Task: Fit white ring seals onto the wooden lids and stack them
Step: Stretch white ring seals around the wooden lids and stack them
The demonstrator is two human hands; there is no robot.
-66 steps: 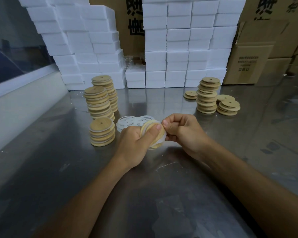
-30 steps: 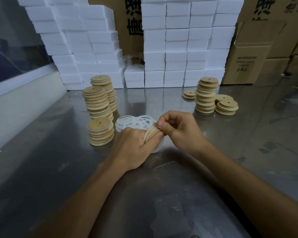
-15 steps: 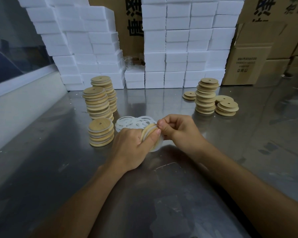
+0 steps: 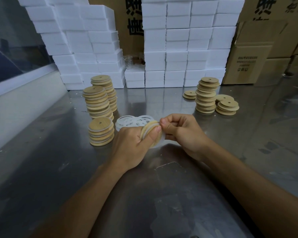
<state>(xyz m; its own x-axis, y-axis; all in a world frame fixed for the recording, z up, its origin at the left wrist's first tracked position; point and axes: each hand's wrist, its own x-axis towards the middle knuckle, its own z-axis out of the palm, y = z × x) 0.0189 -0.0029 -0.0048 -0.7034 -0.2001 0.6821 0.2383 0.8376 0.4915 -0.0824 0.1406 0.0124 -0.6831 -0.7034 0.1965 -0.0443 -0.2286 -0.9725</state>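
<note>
Hands at the lid — I see both gripping, above the steel table point(image 4: 58, 169).
Left hand point(image 4: 132, 143) curls round the wooden lid point(image 4: 149, 128), thumb across its edge; right hand point(image 4: 181, 131) pinches the white ring seal point(image 4: 159, 140) against it — loose rings point(image 4: 132, 121) just behind.

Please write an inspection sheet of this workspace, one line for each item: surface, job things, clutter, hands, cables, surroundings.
Surface: steel table, scuffed, with white crumbs.
Job's things: sealed lid stacks on the left, the short stack nearest; bare lid stacks on the right; loose white rings in the centre.
Clutter: nothing seen beyond the crumbs.
Hands: left hand grips a wooden lid on edge; right hand pinches the ring at its rim.
Cables: nothing seen.
Surroundings: white foam boxes and cardboard cartons along the back.
</note>
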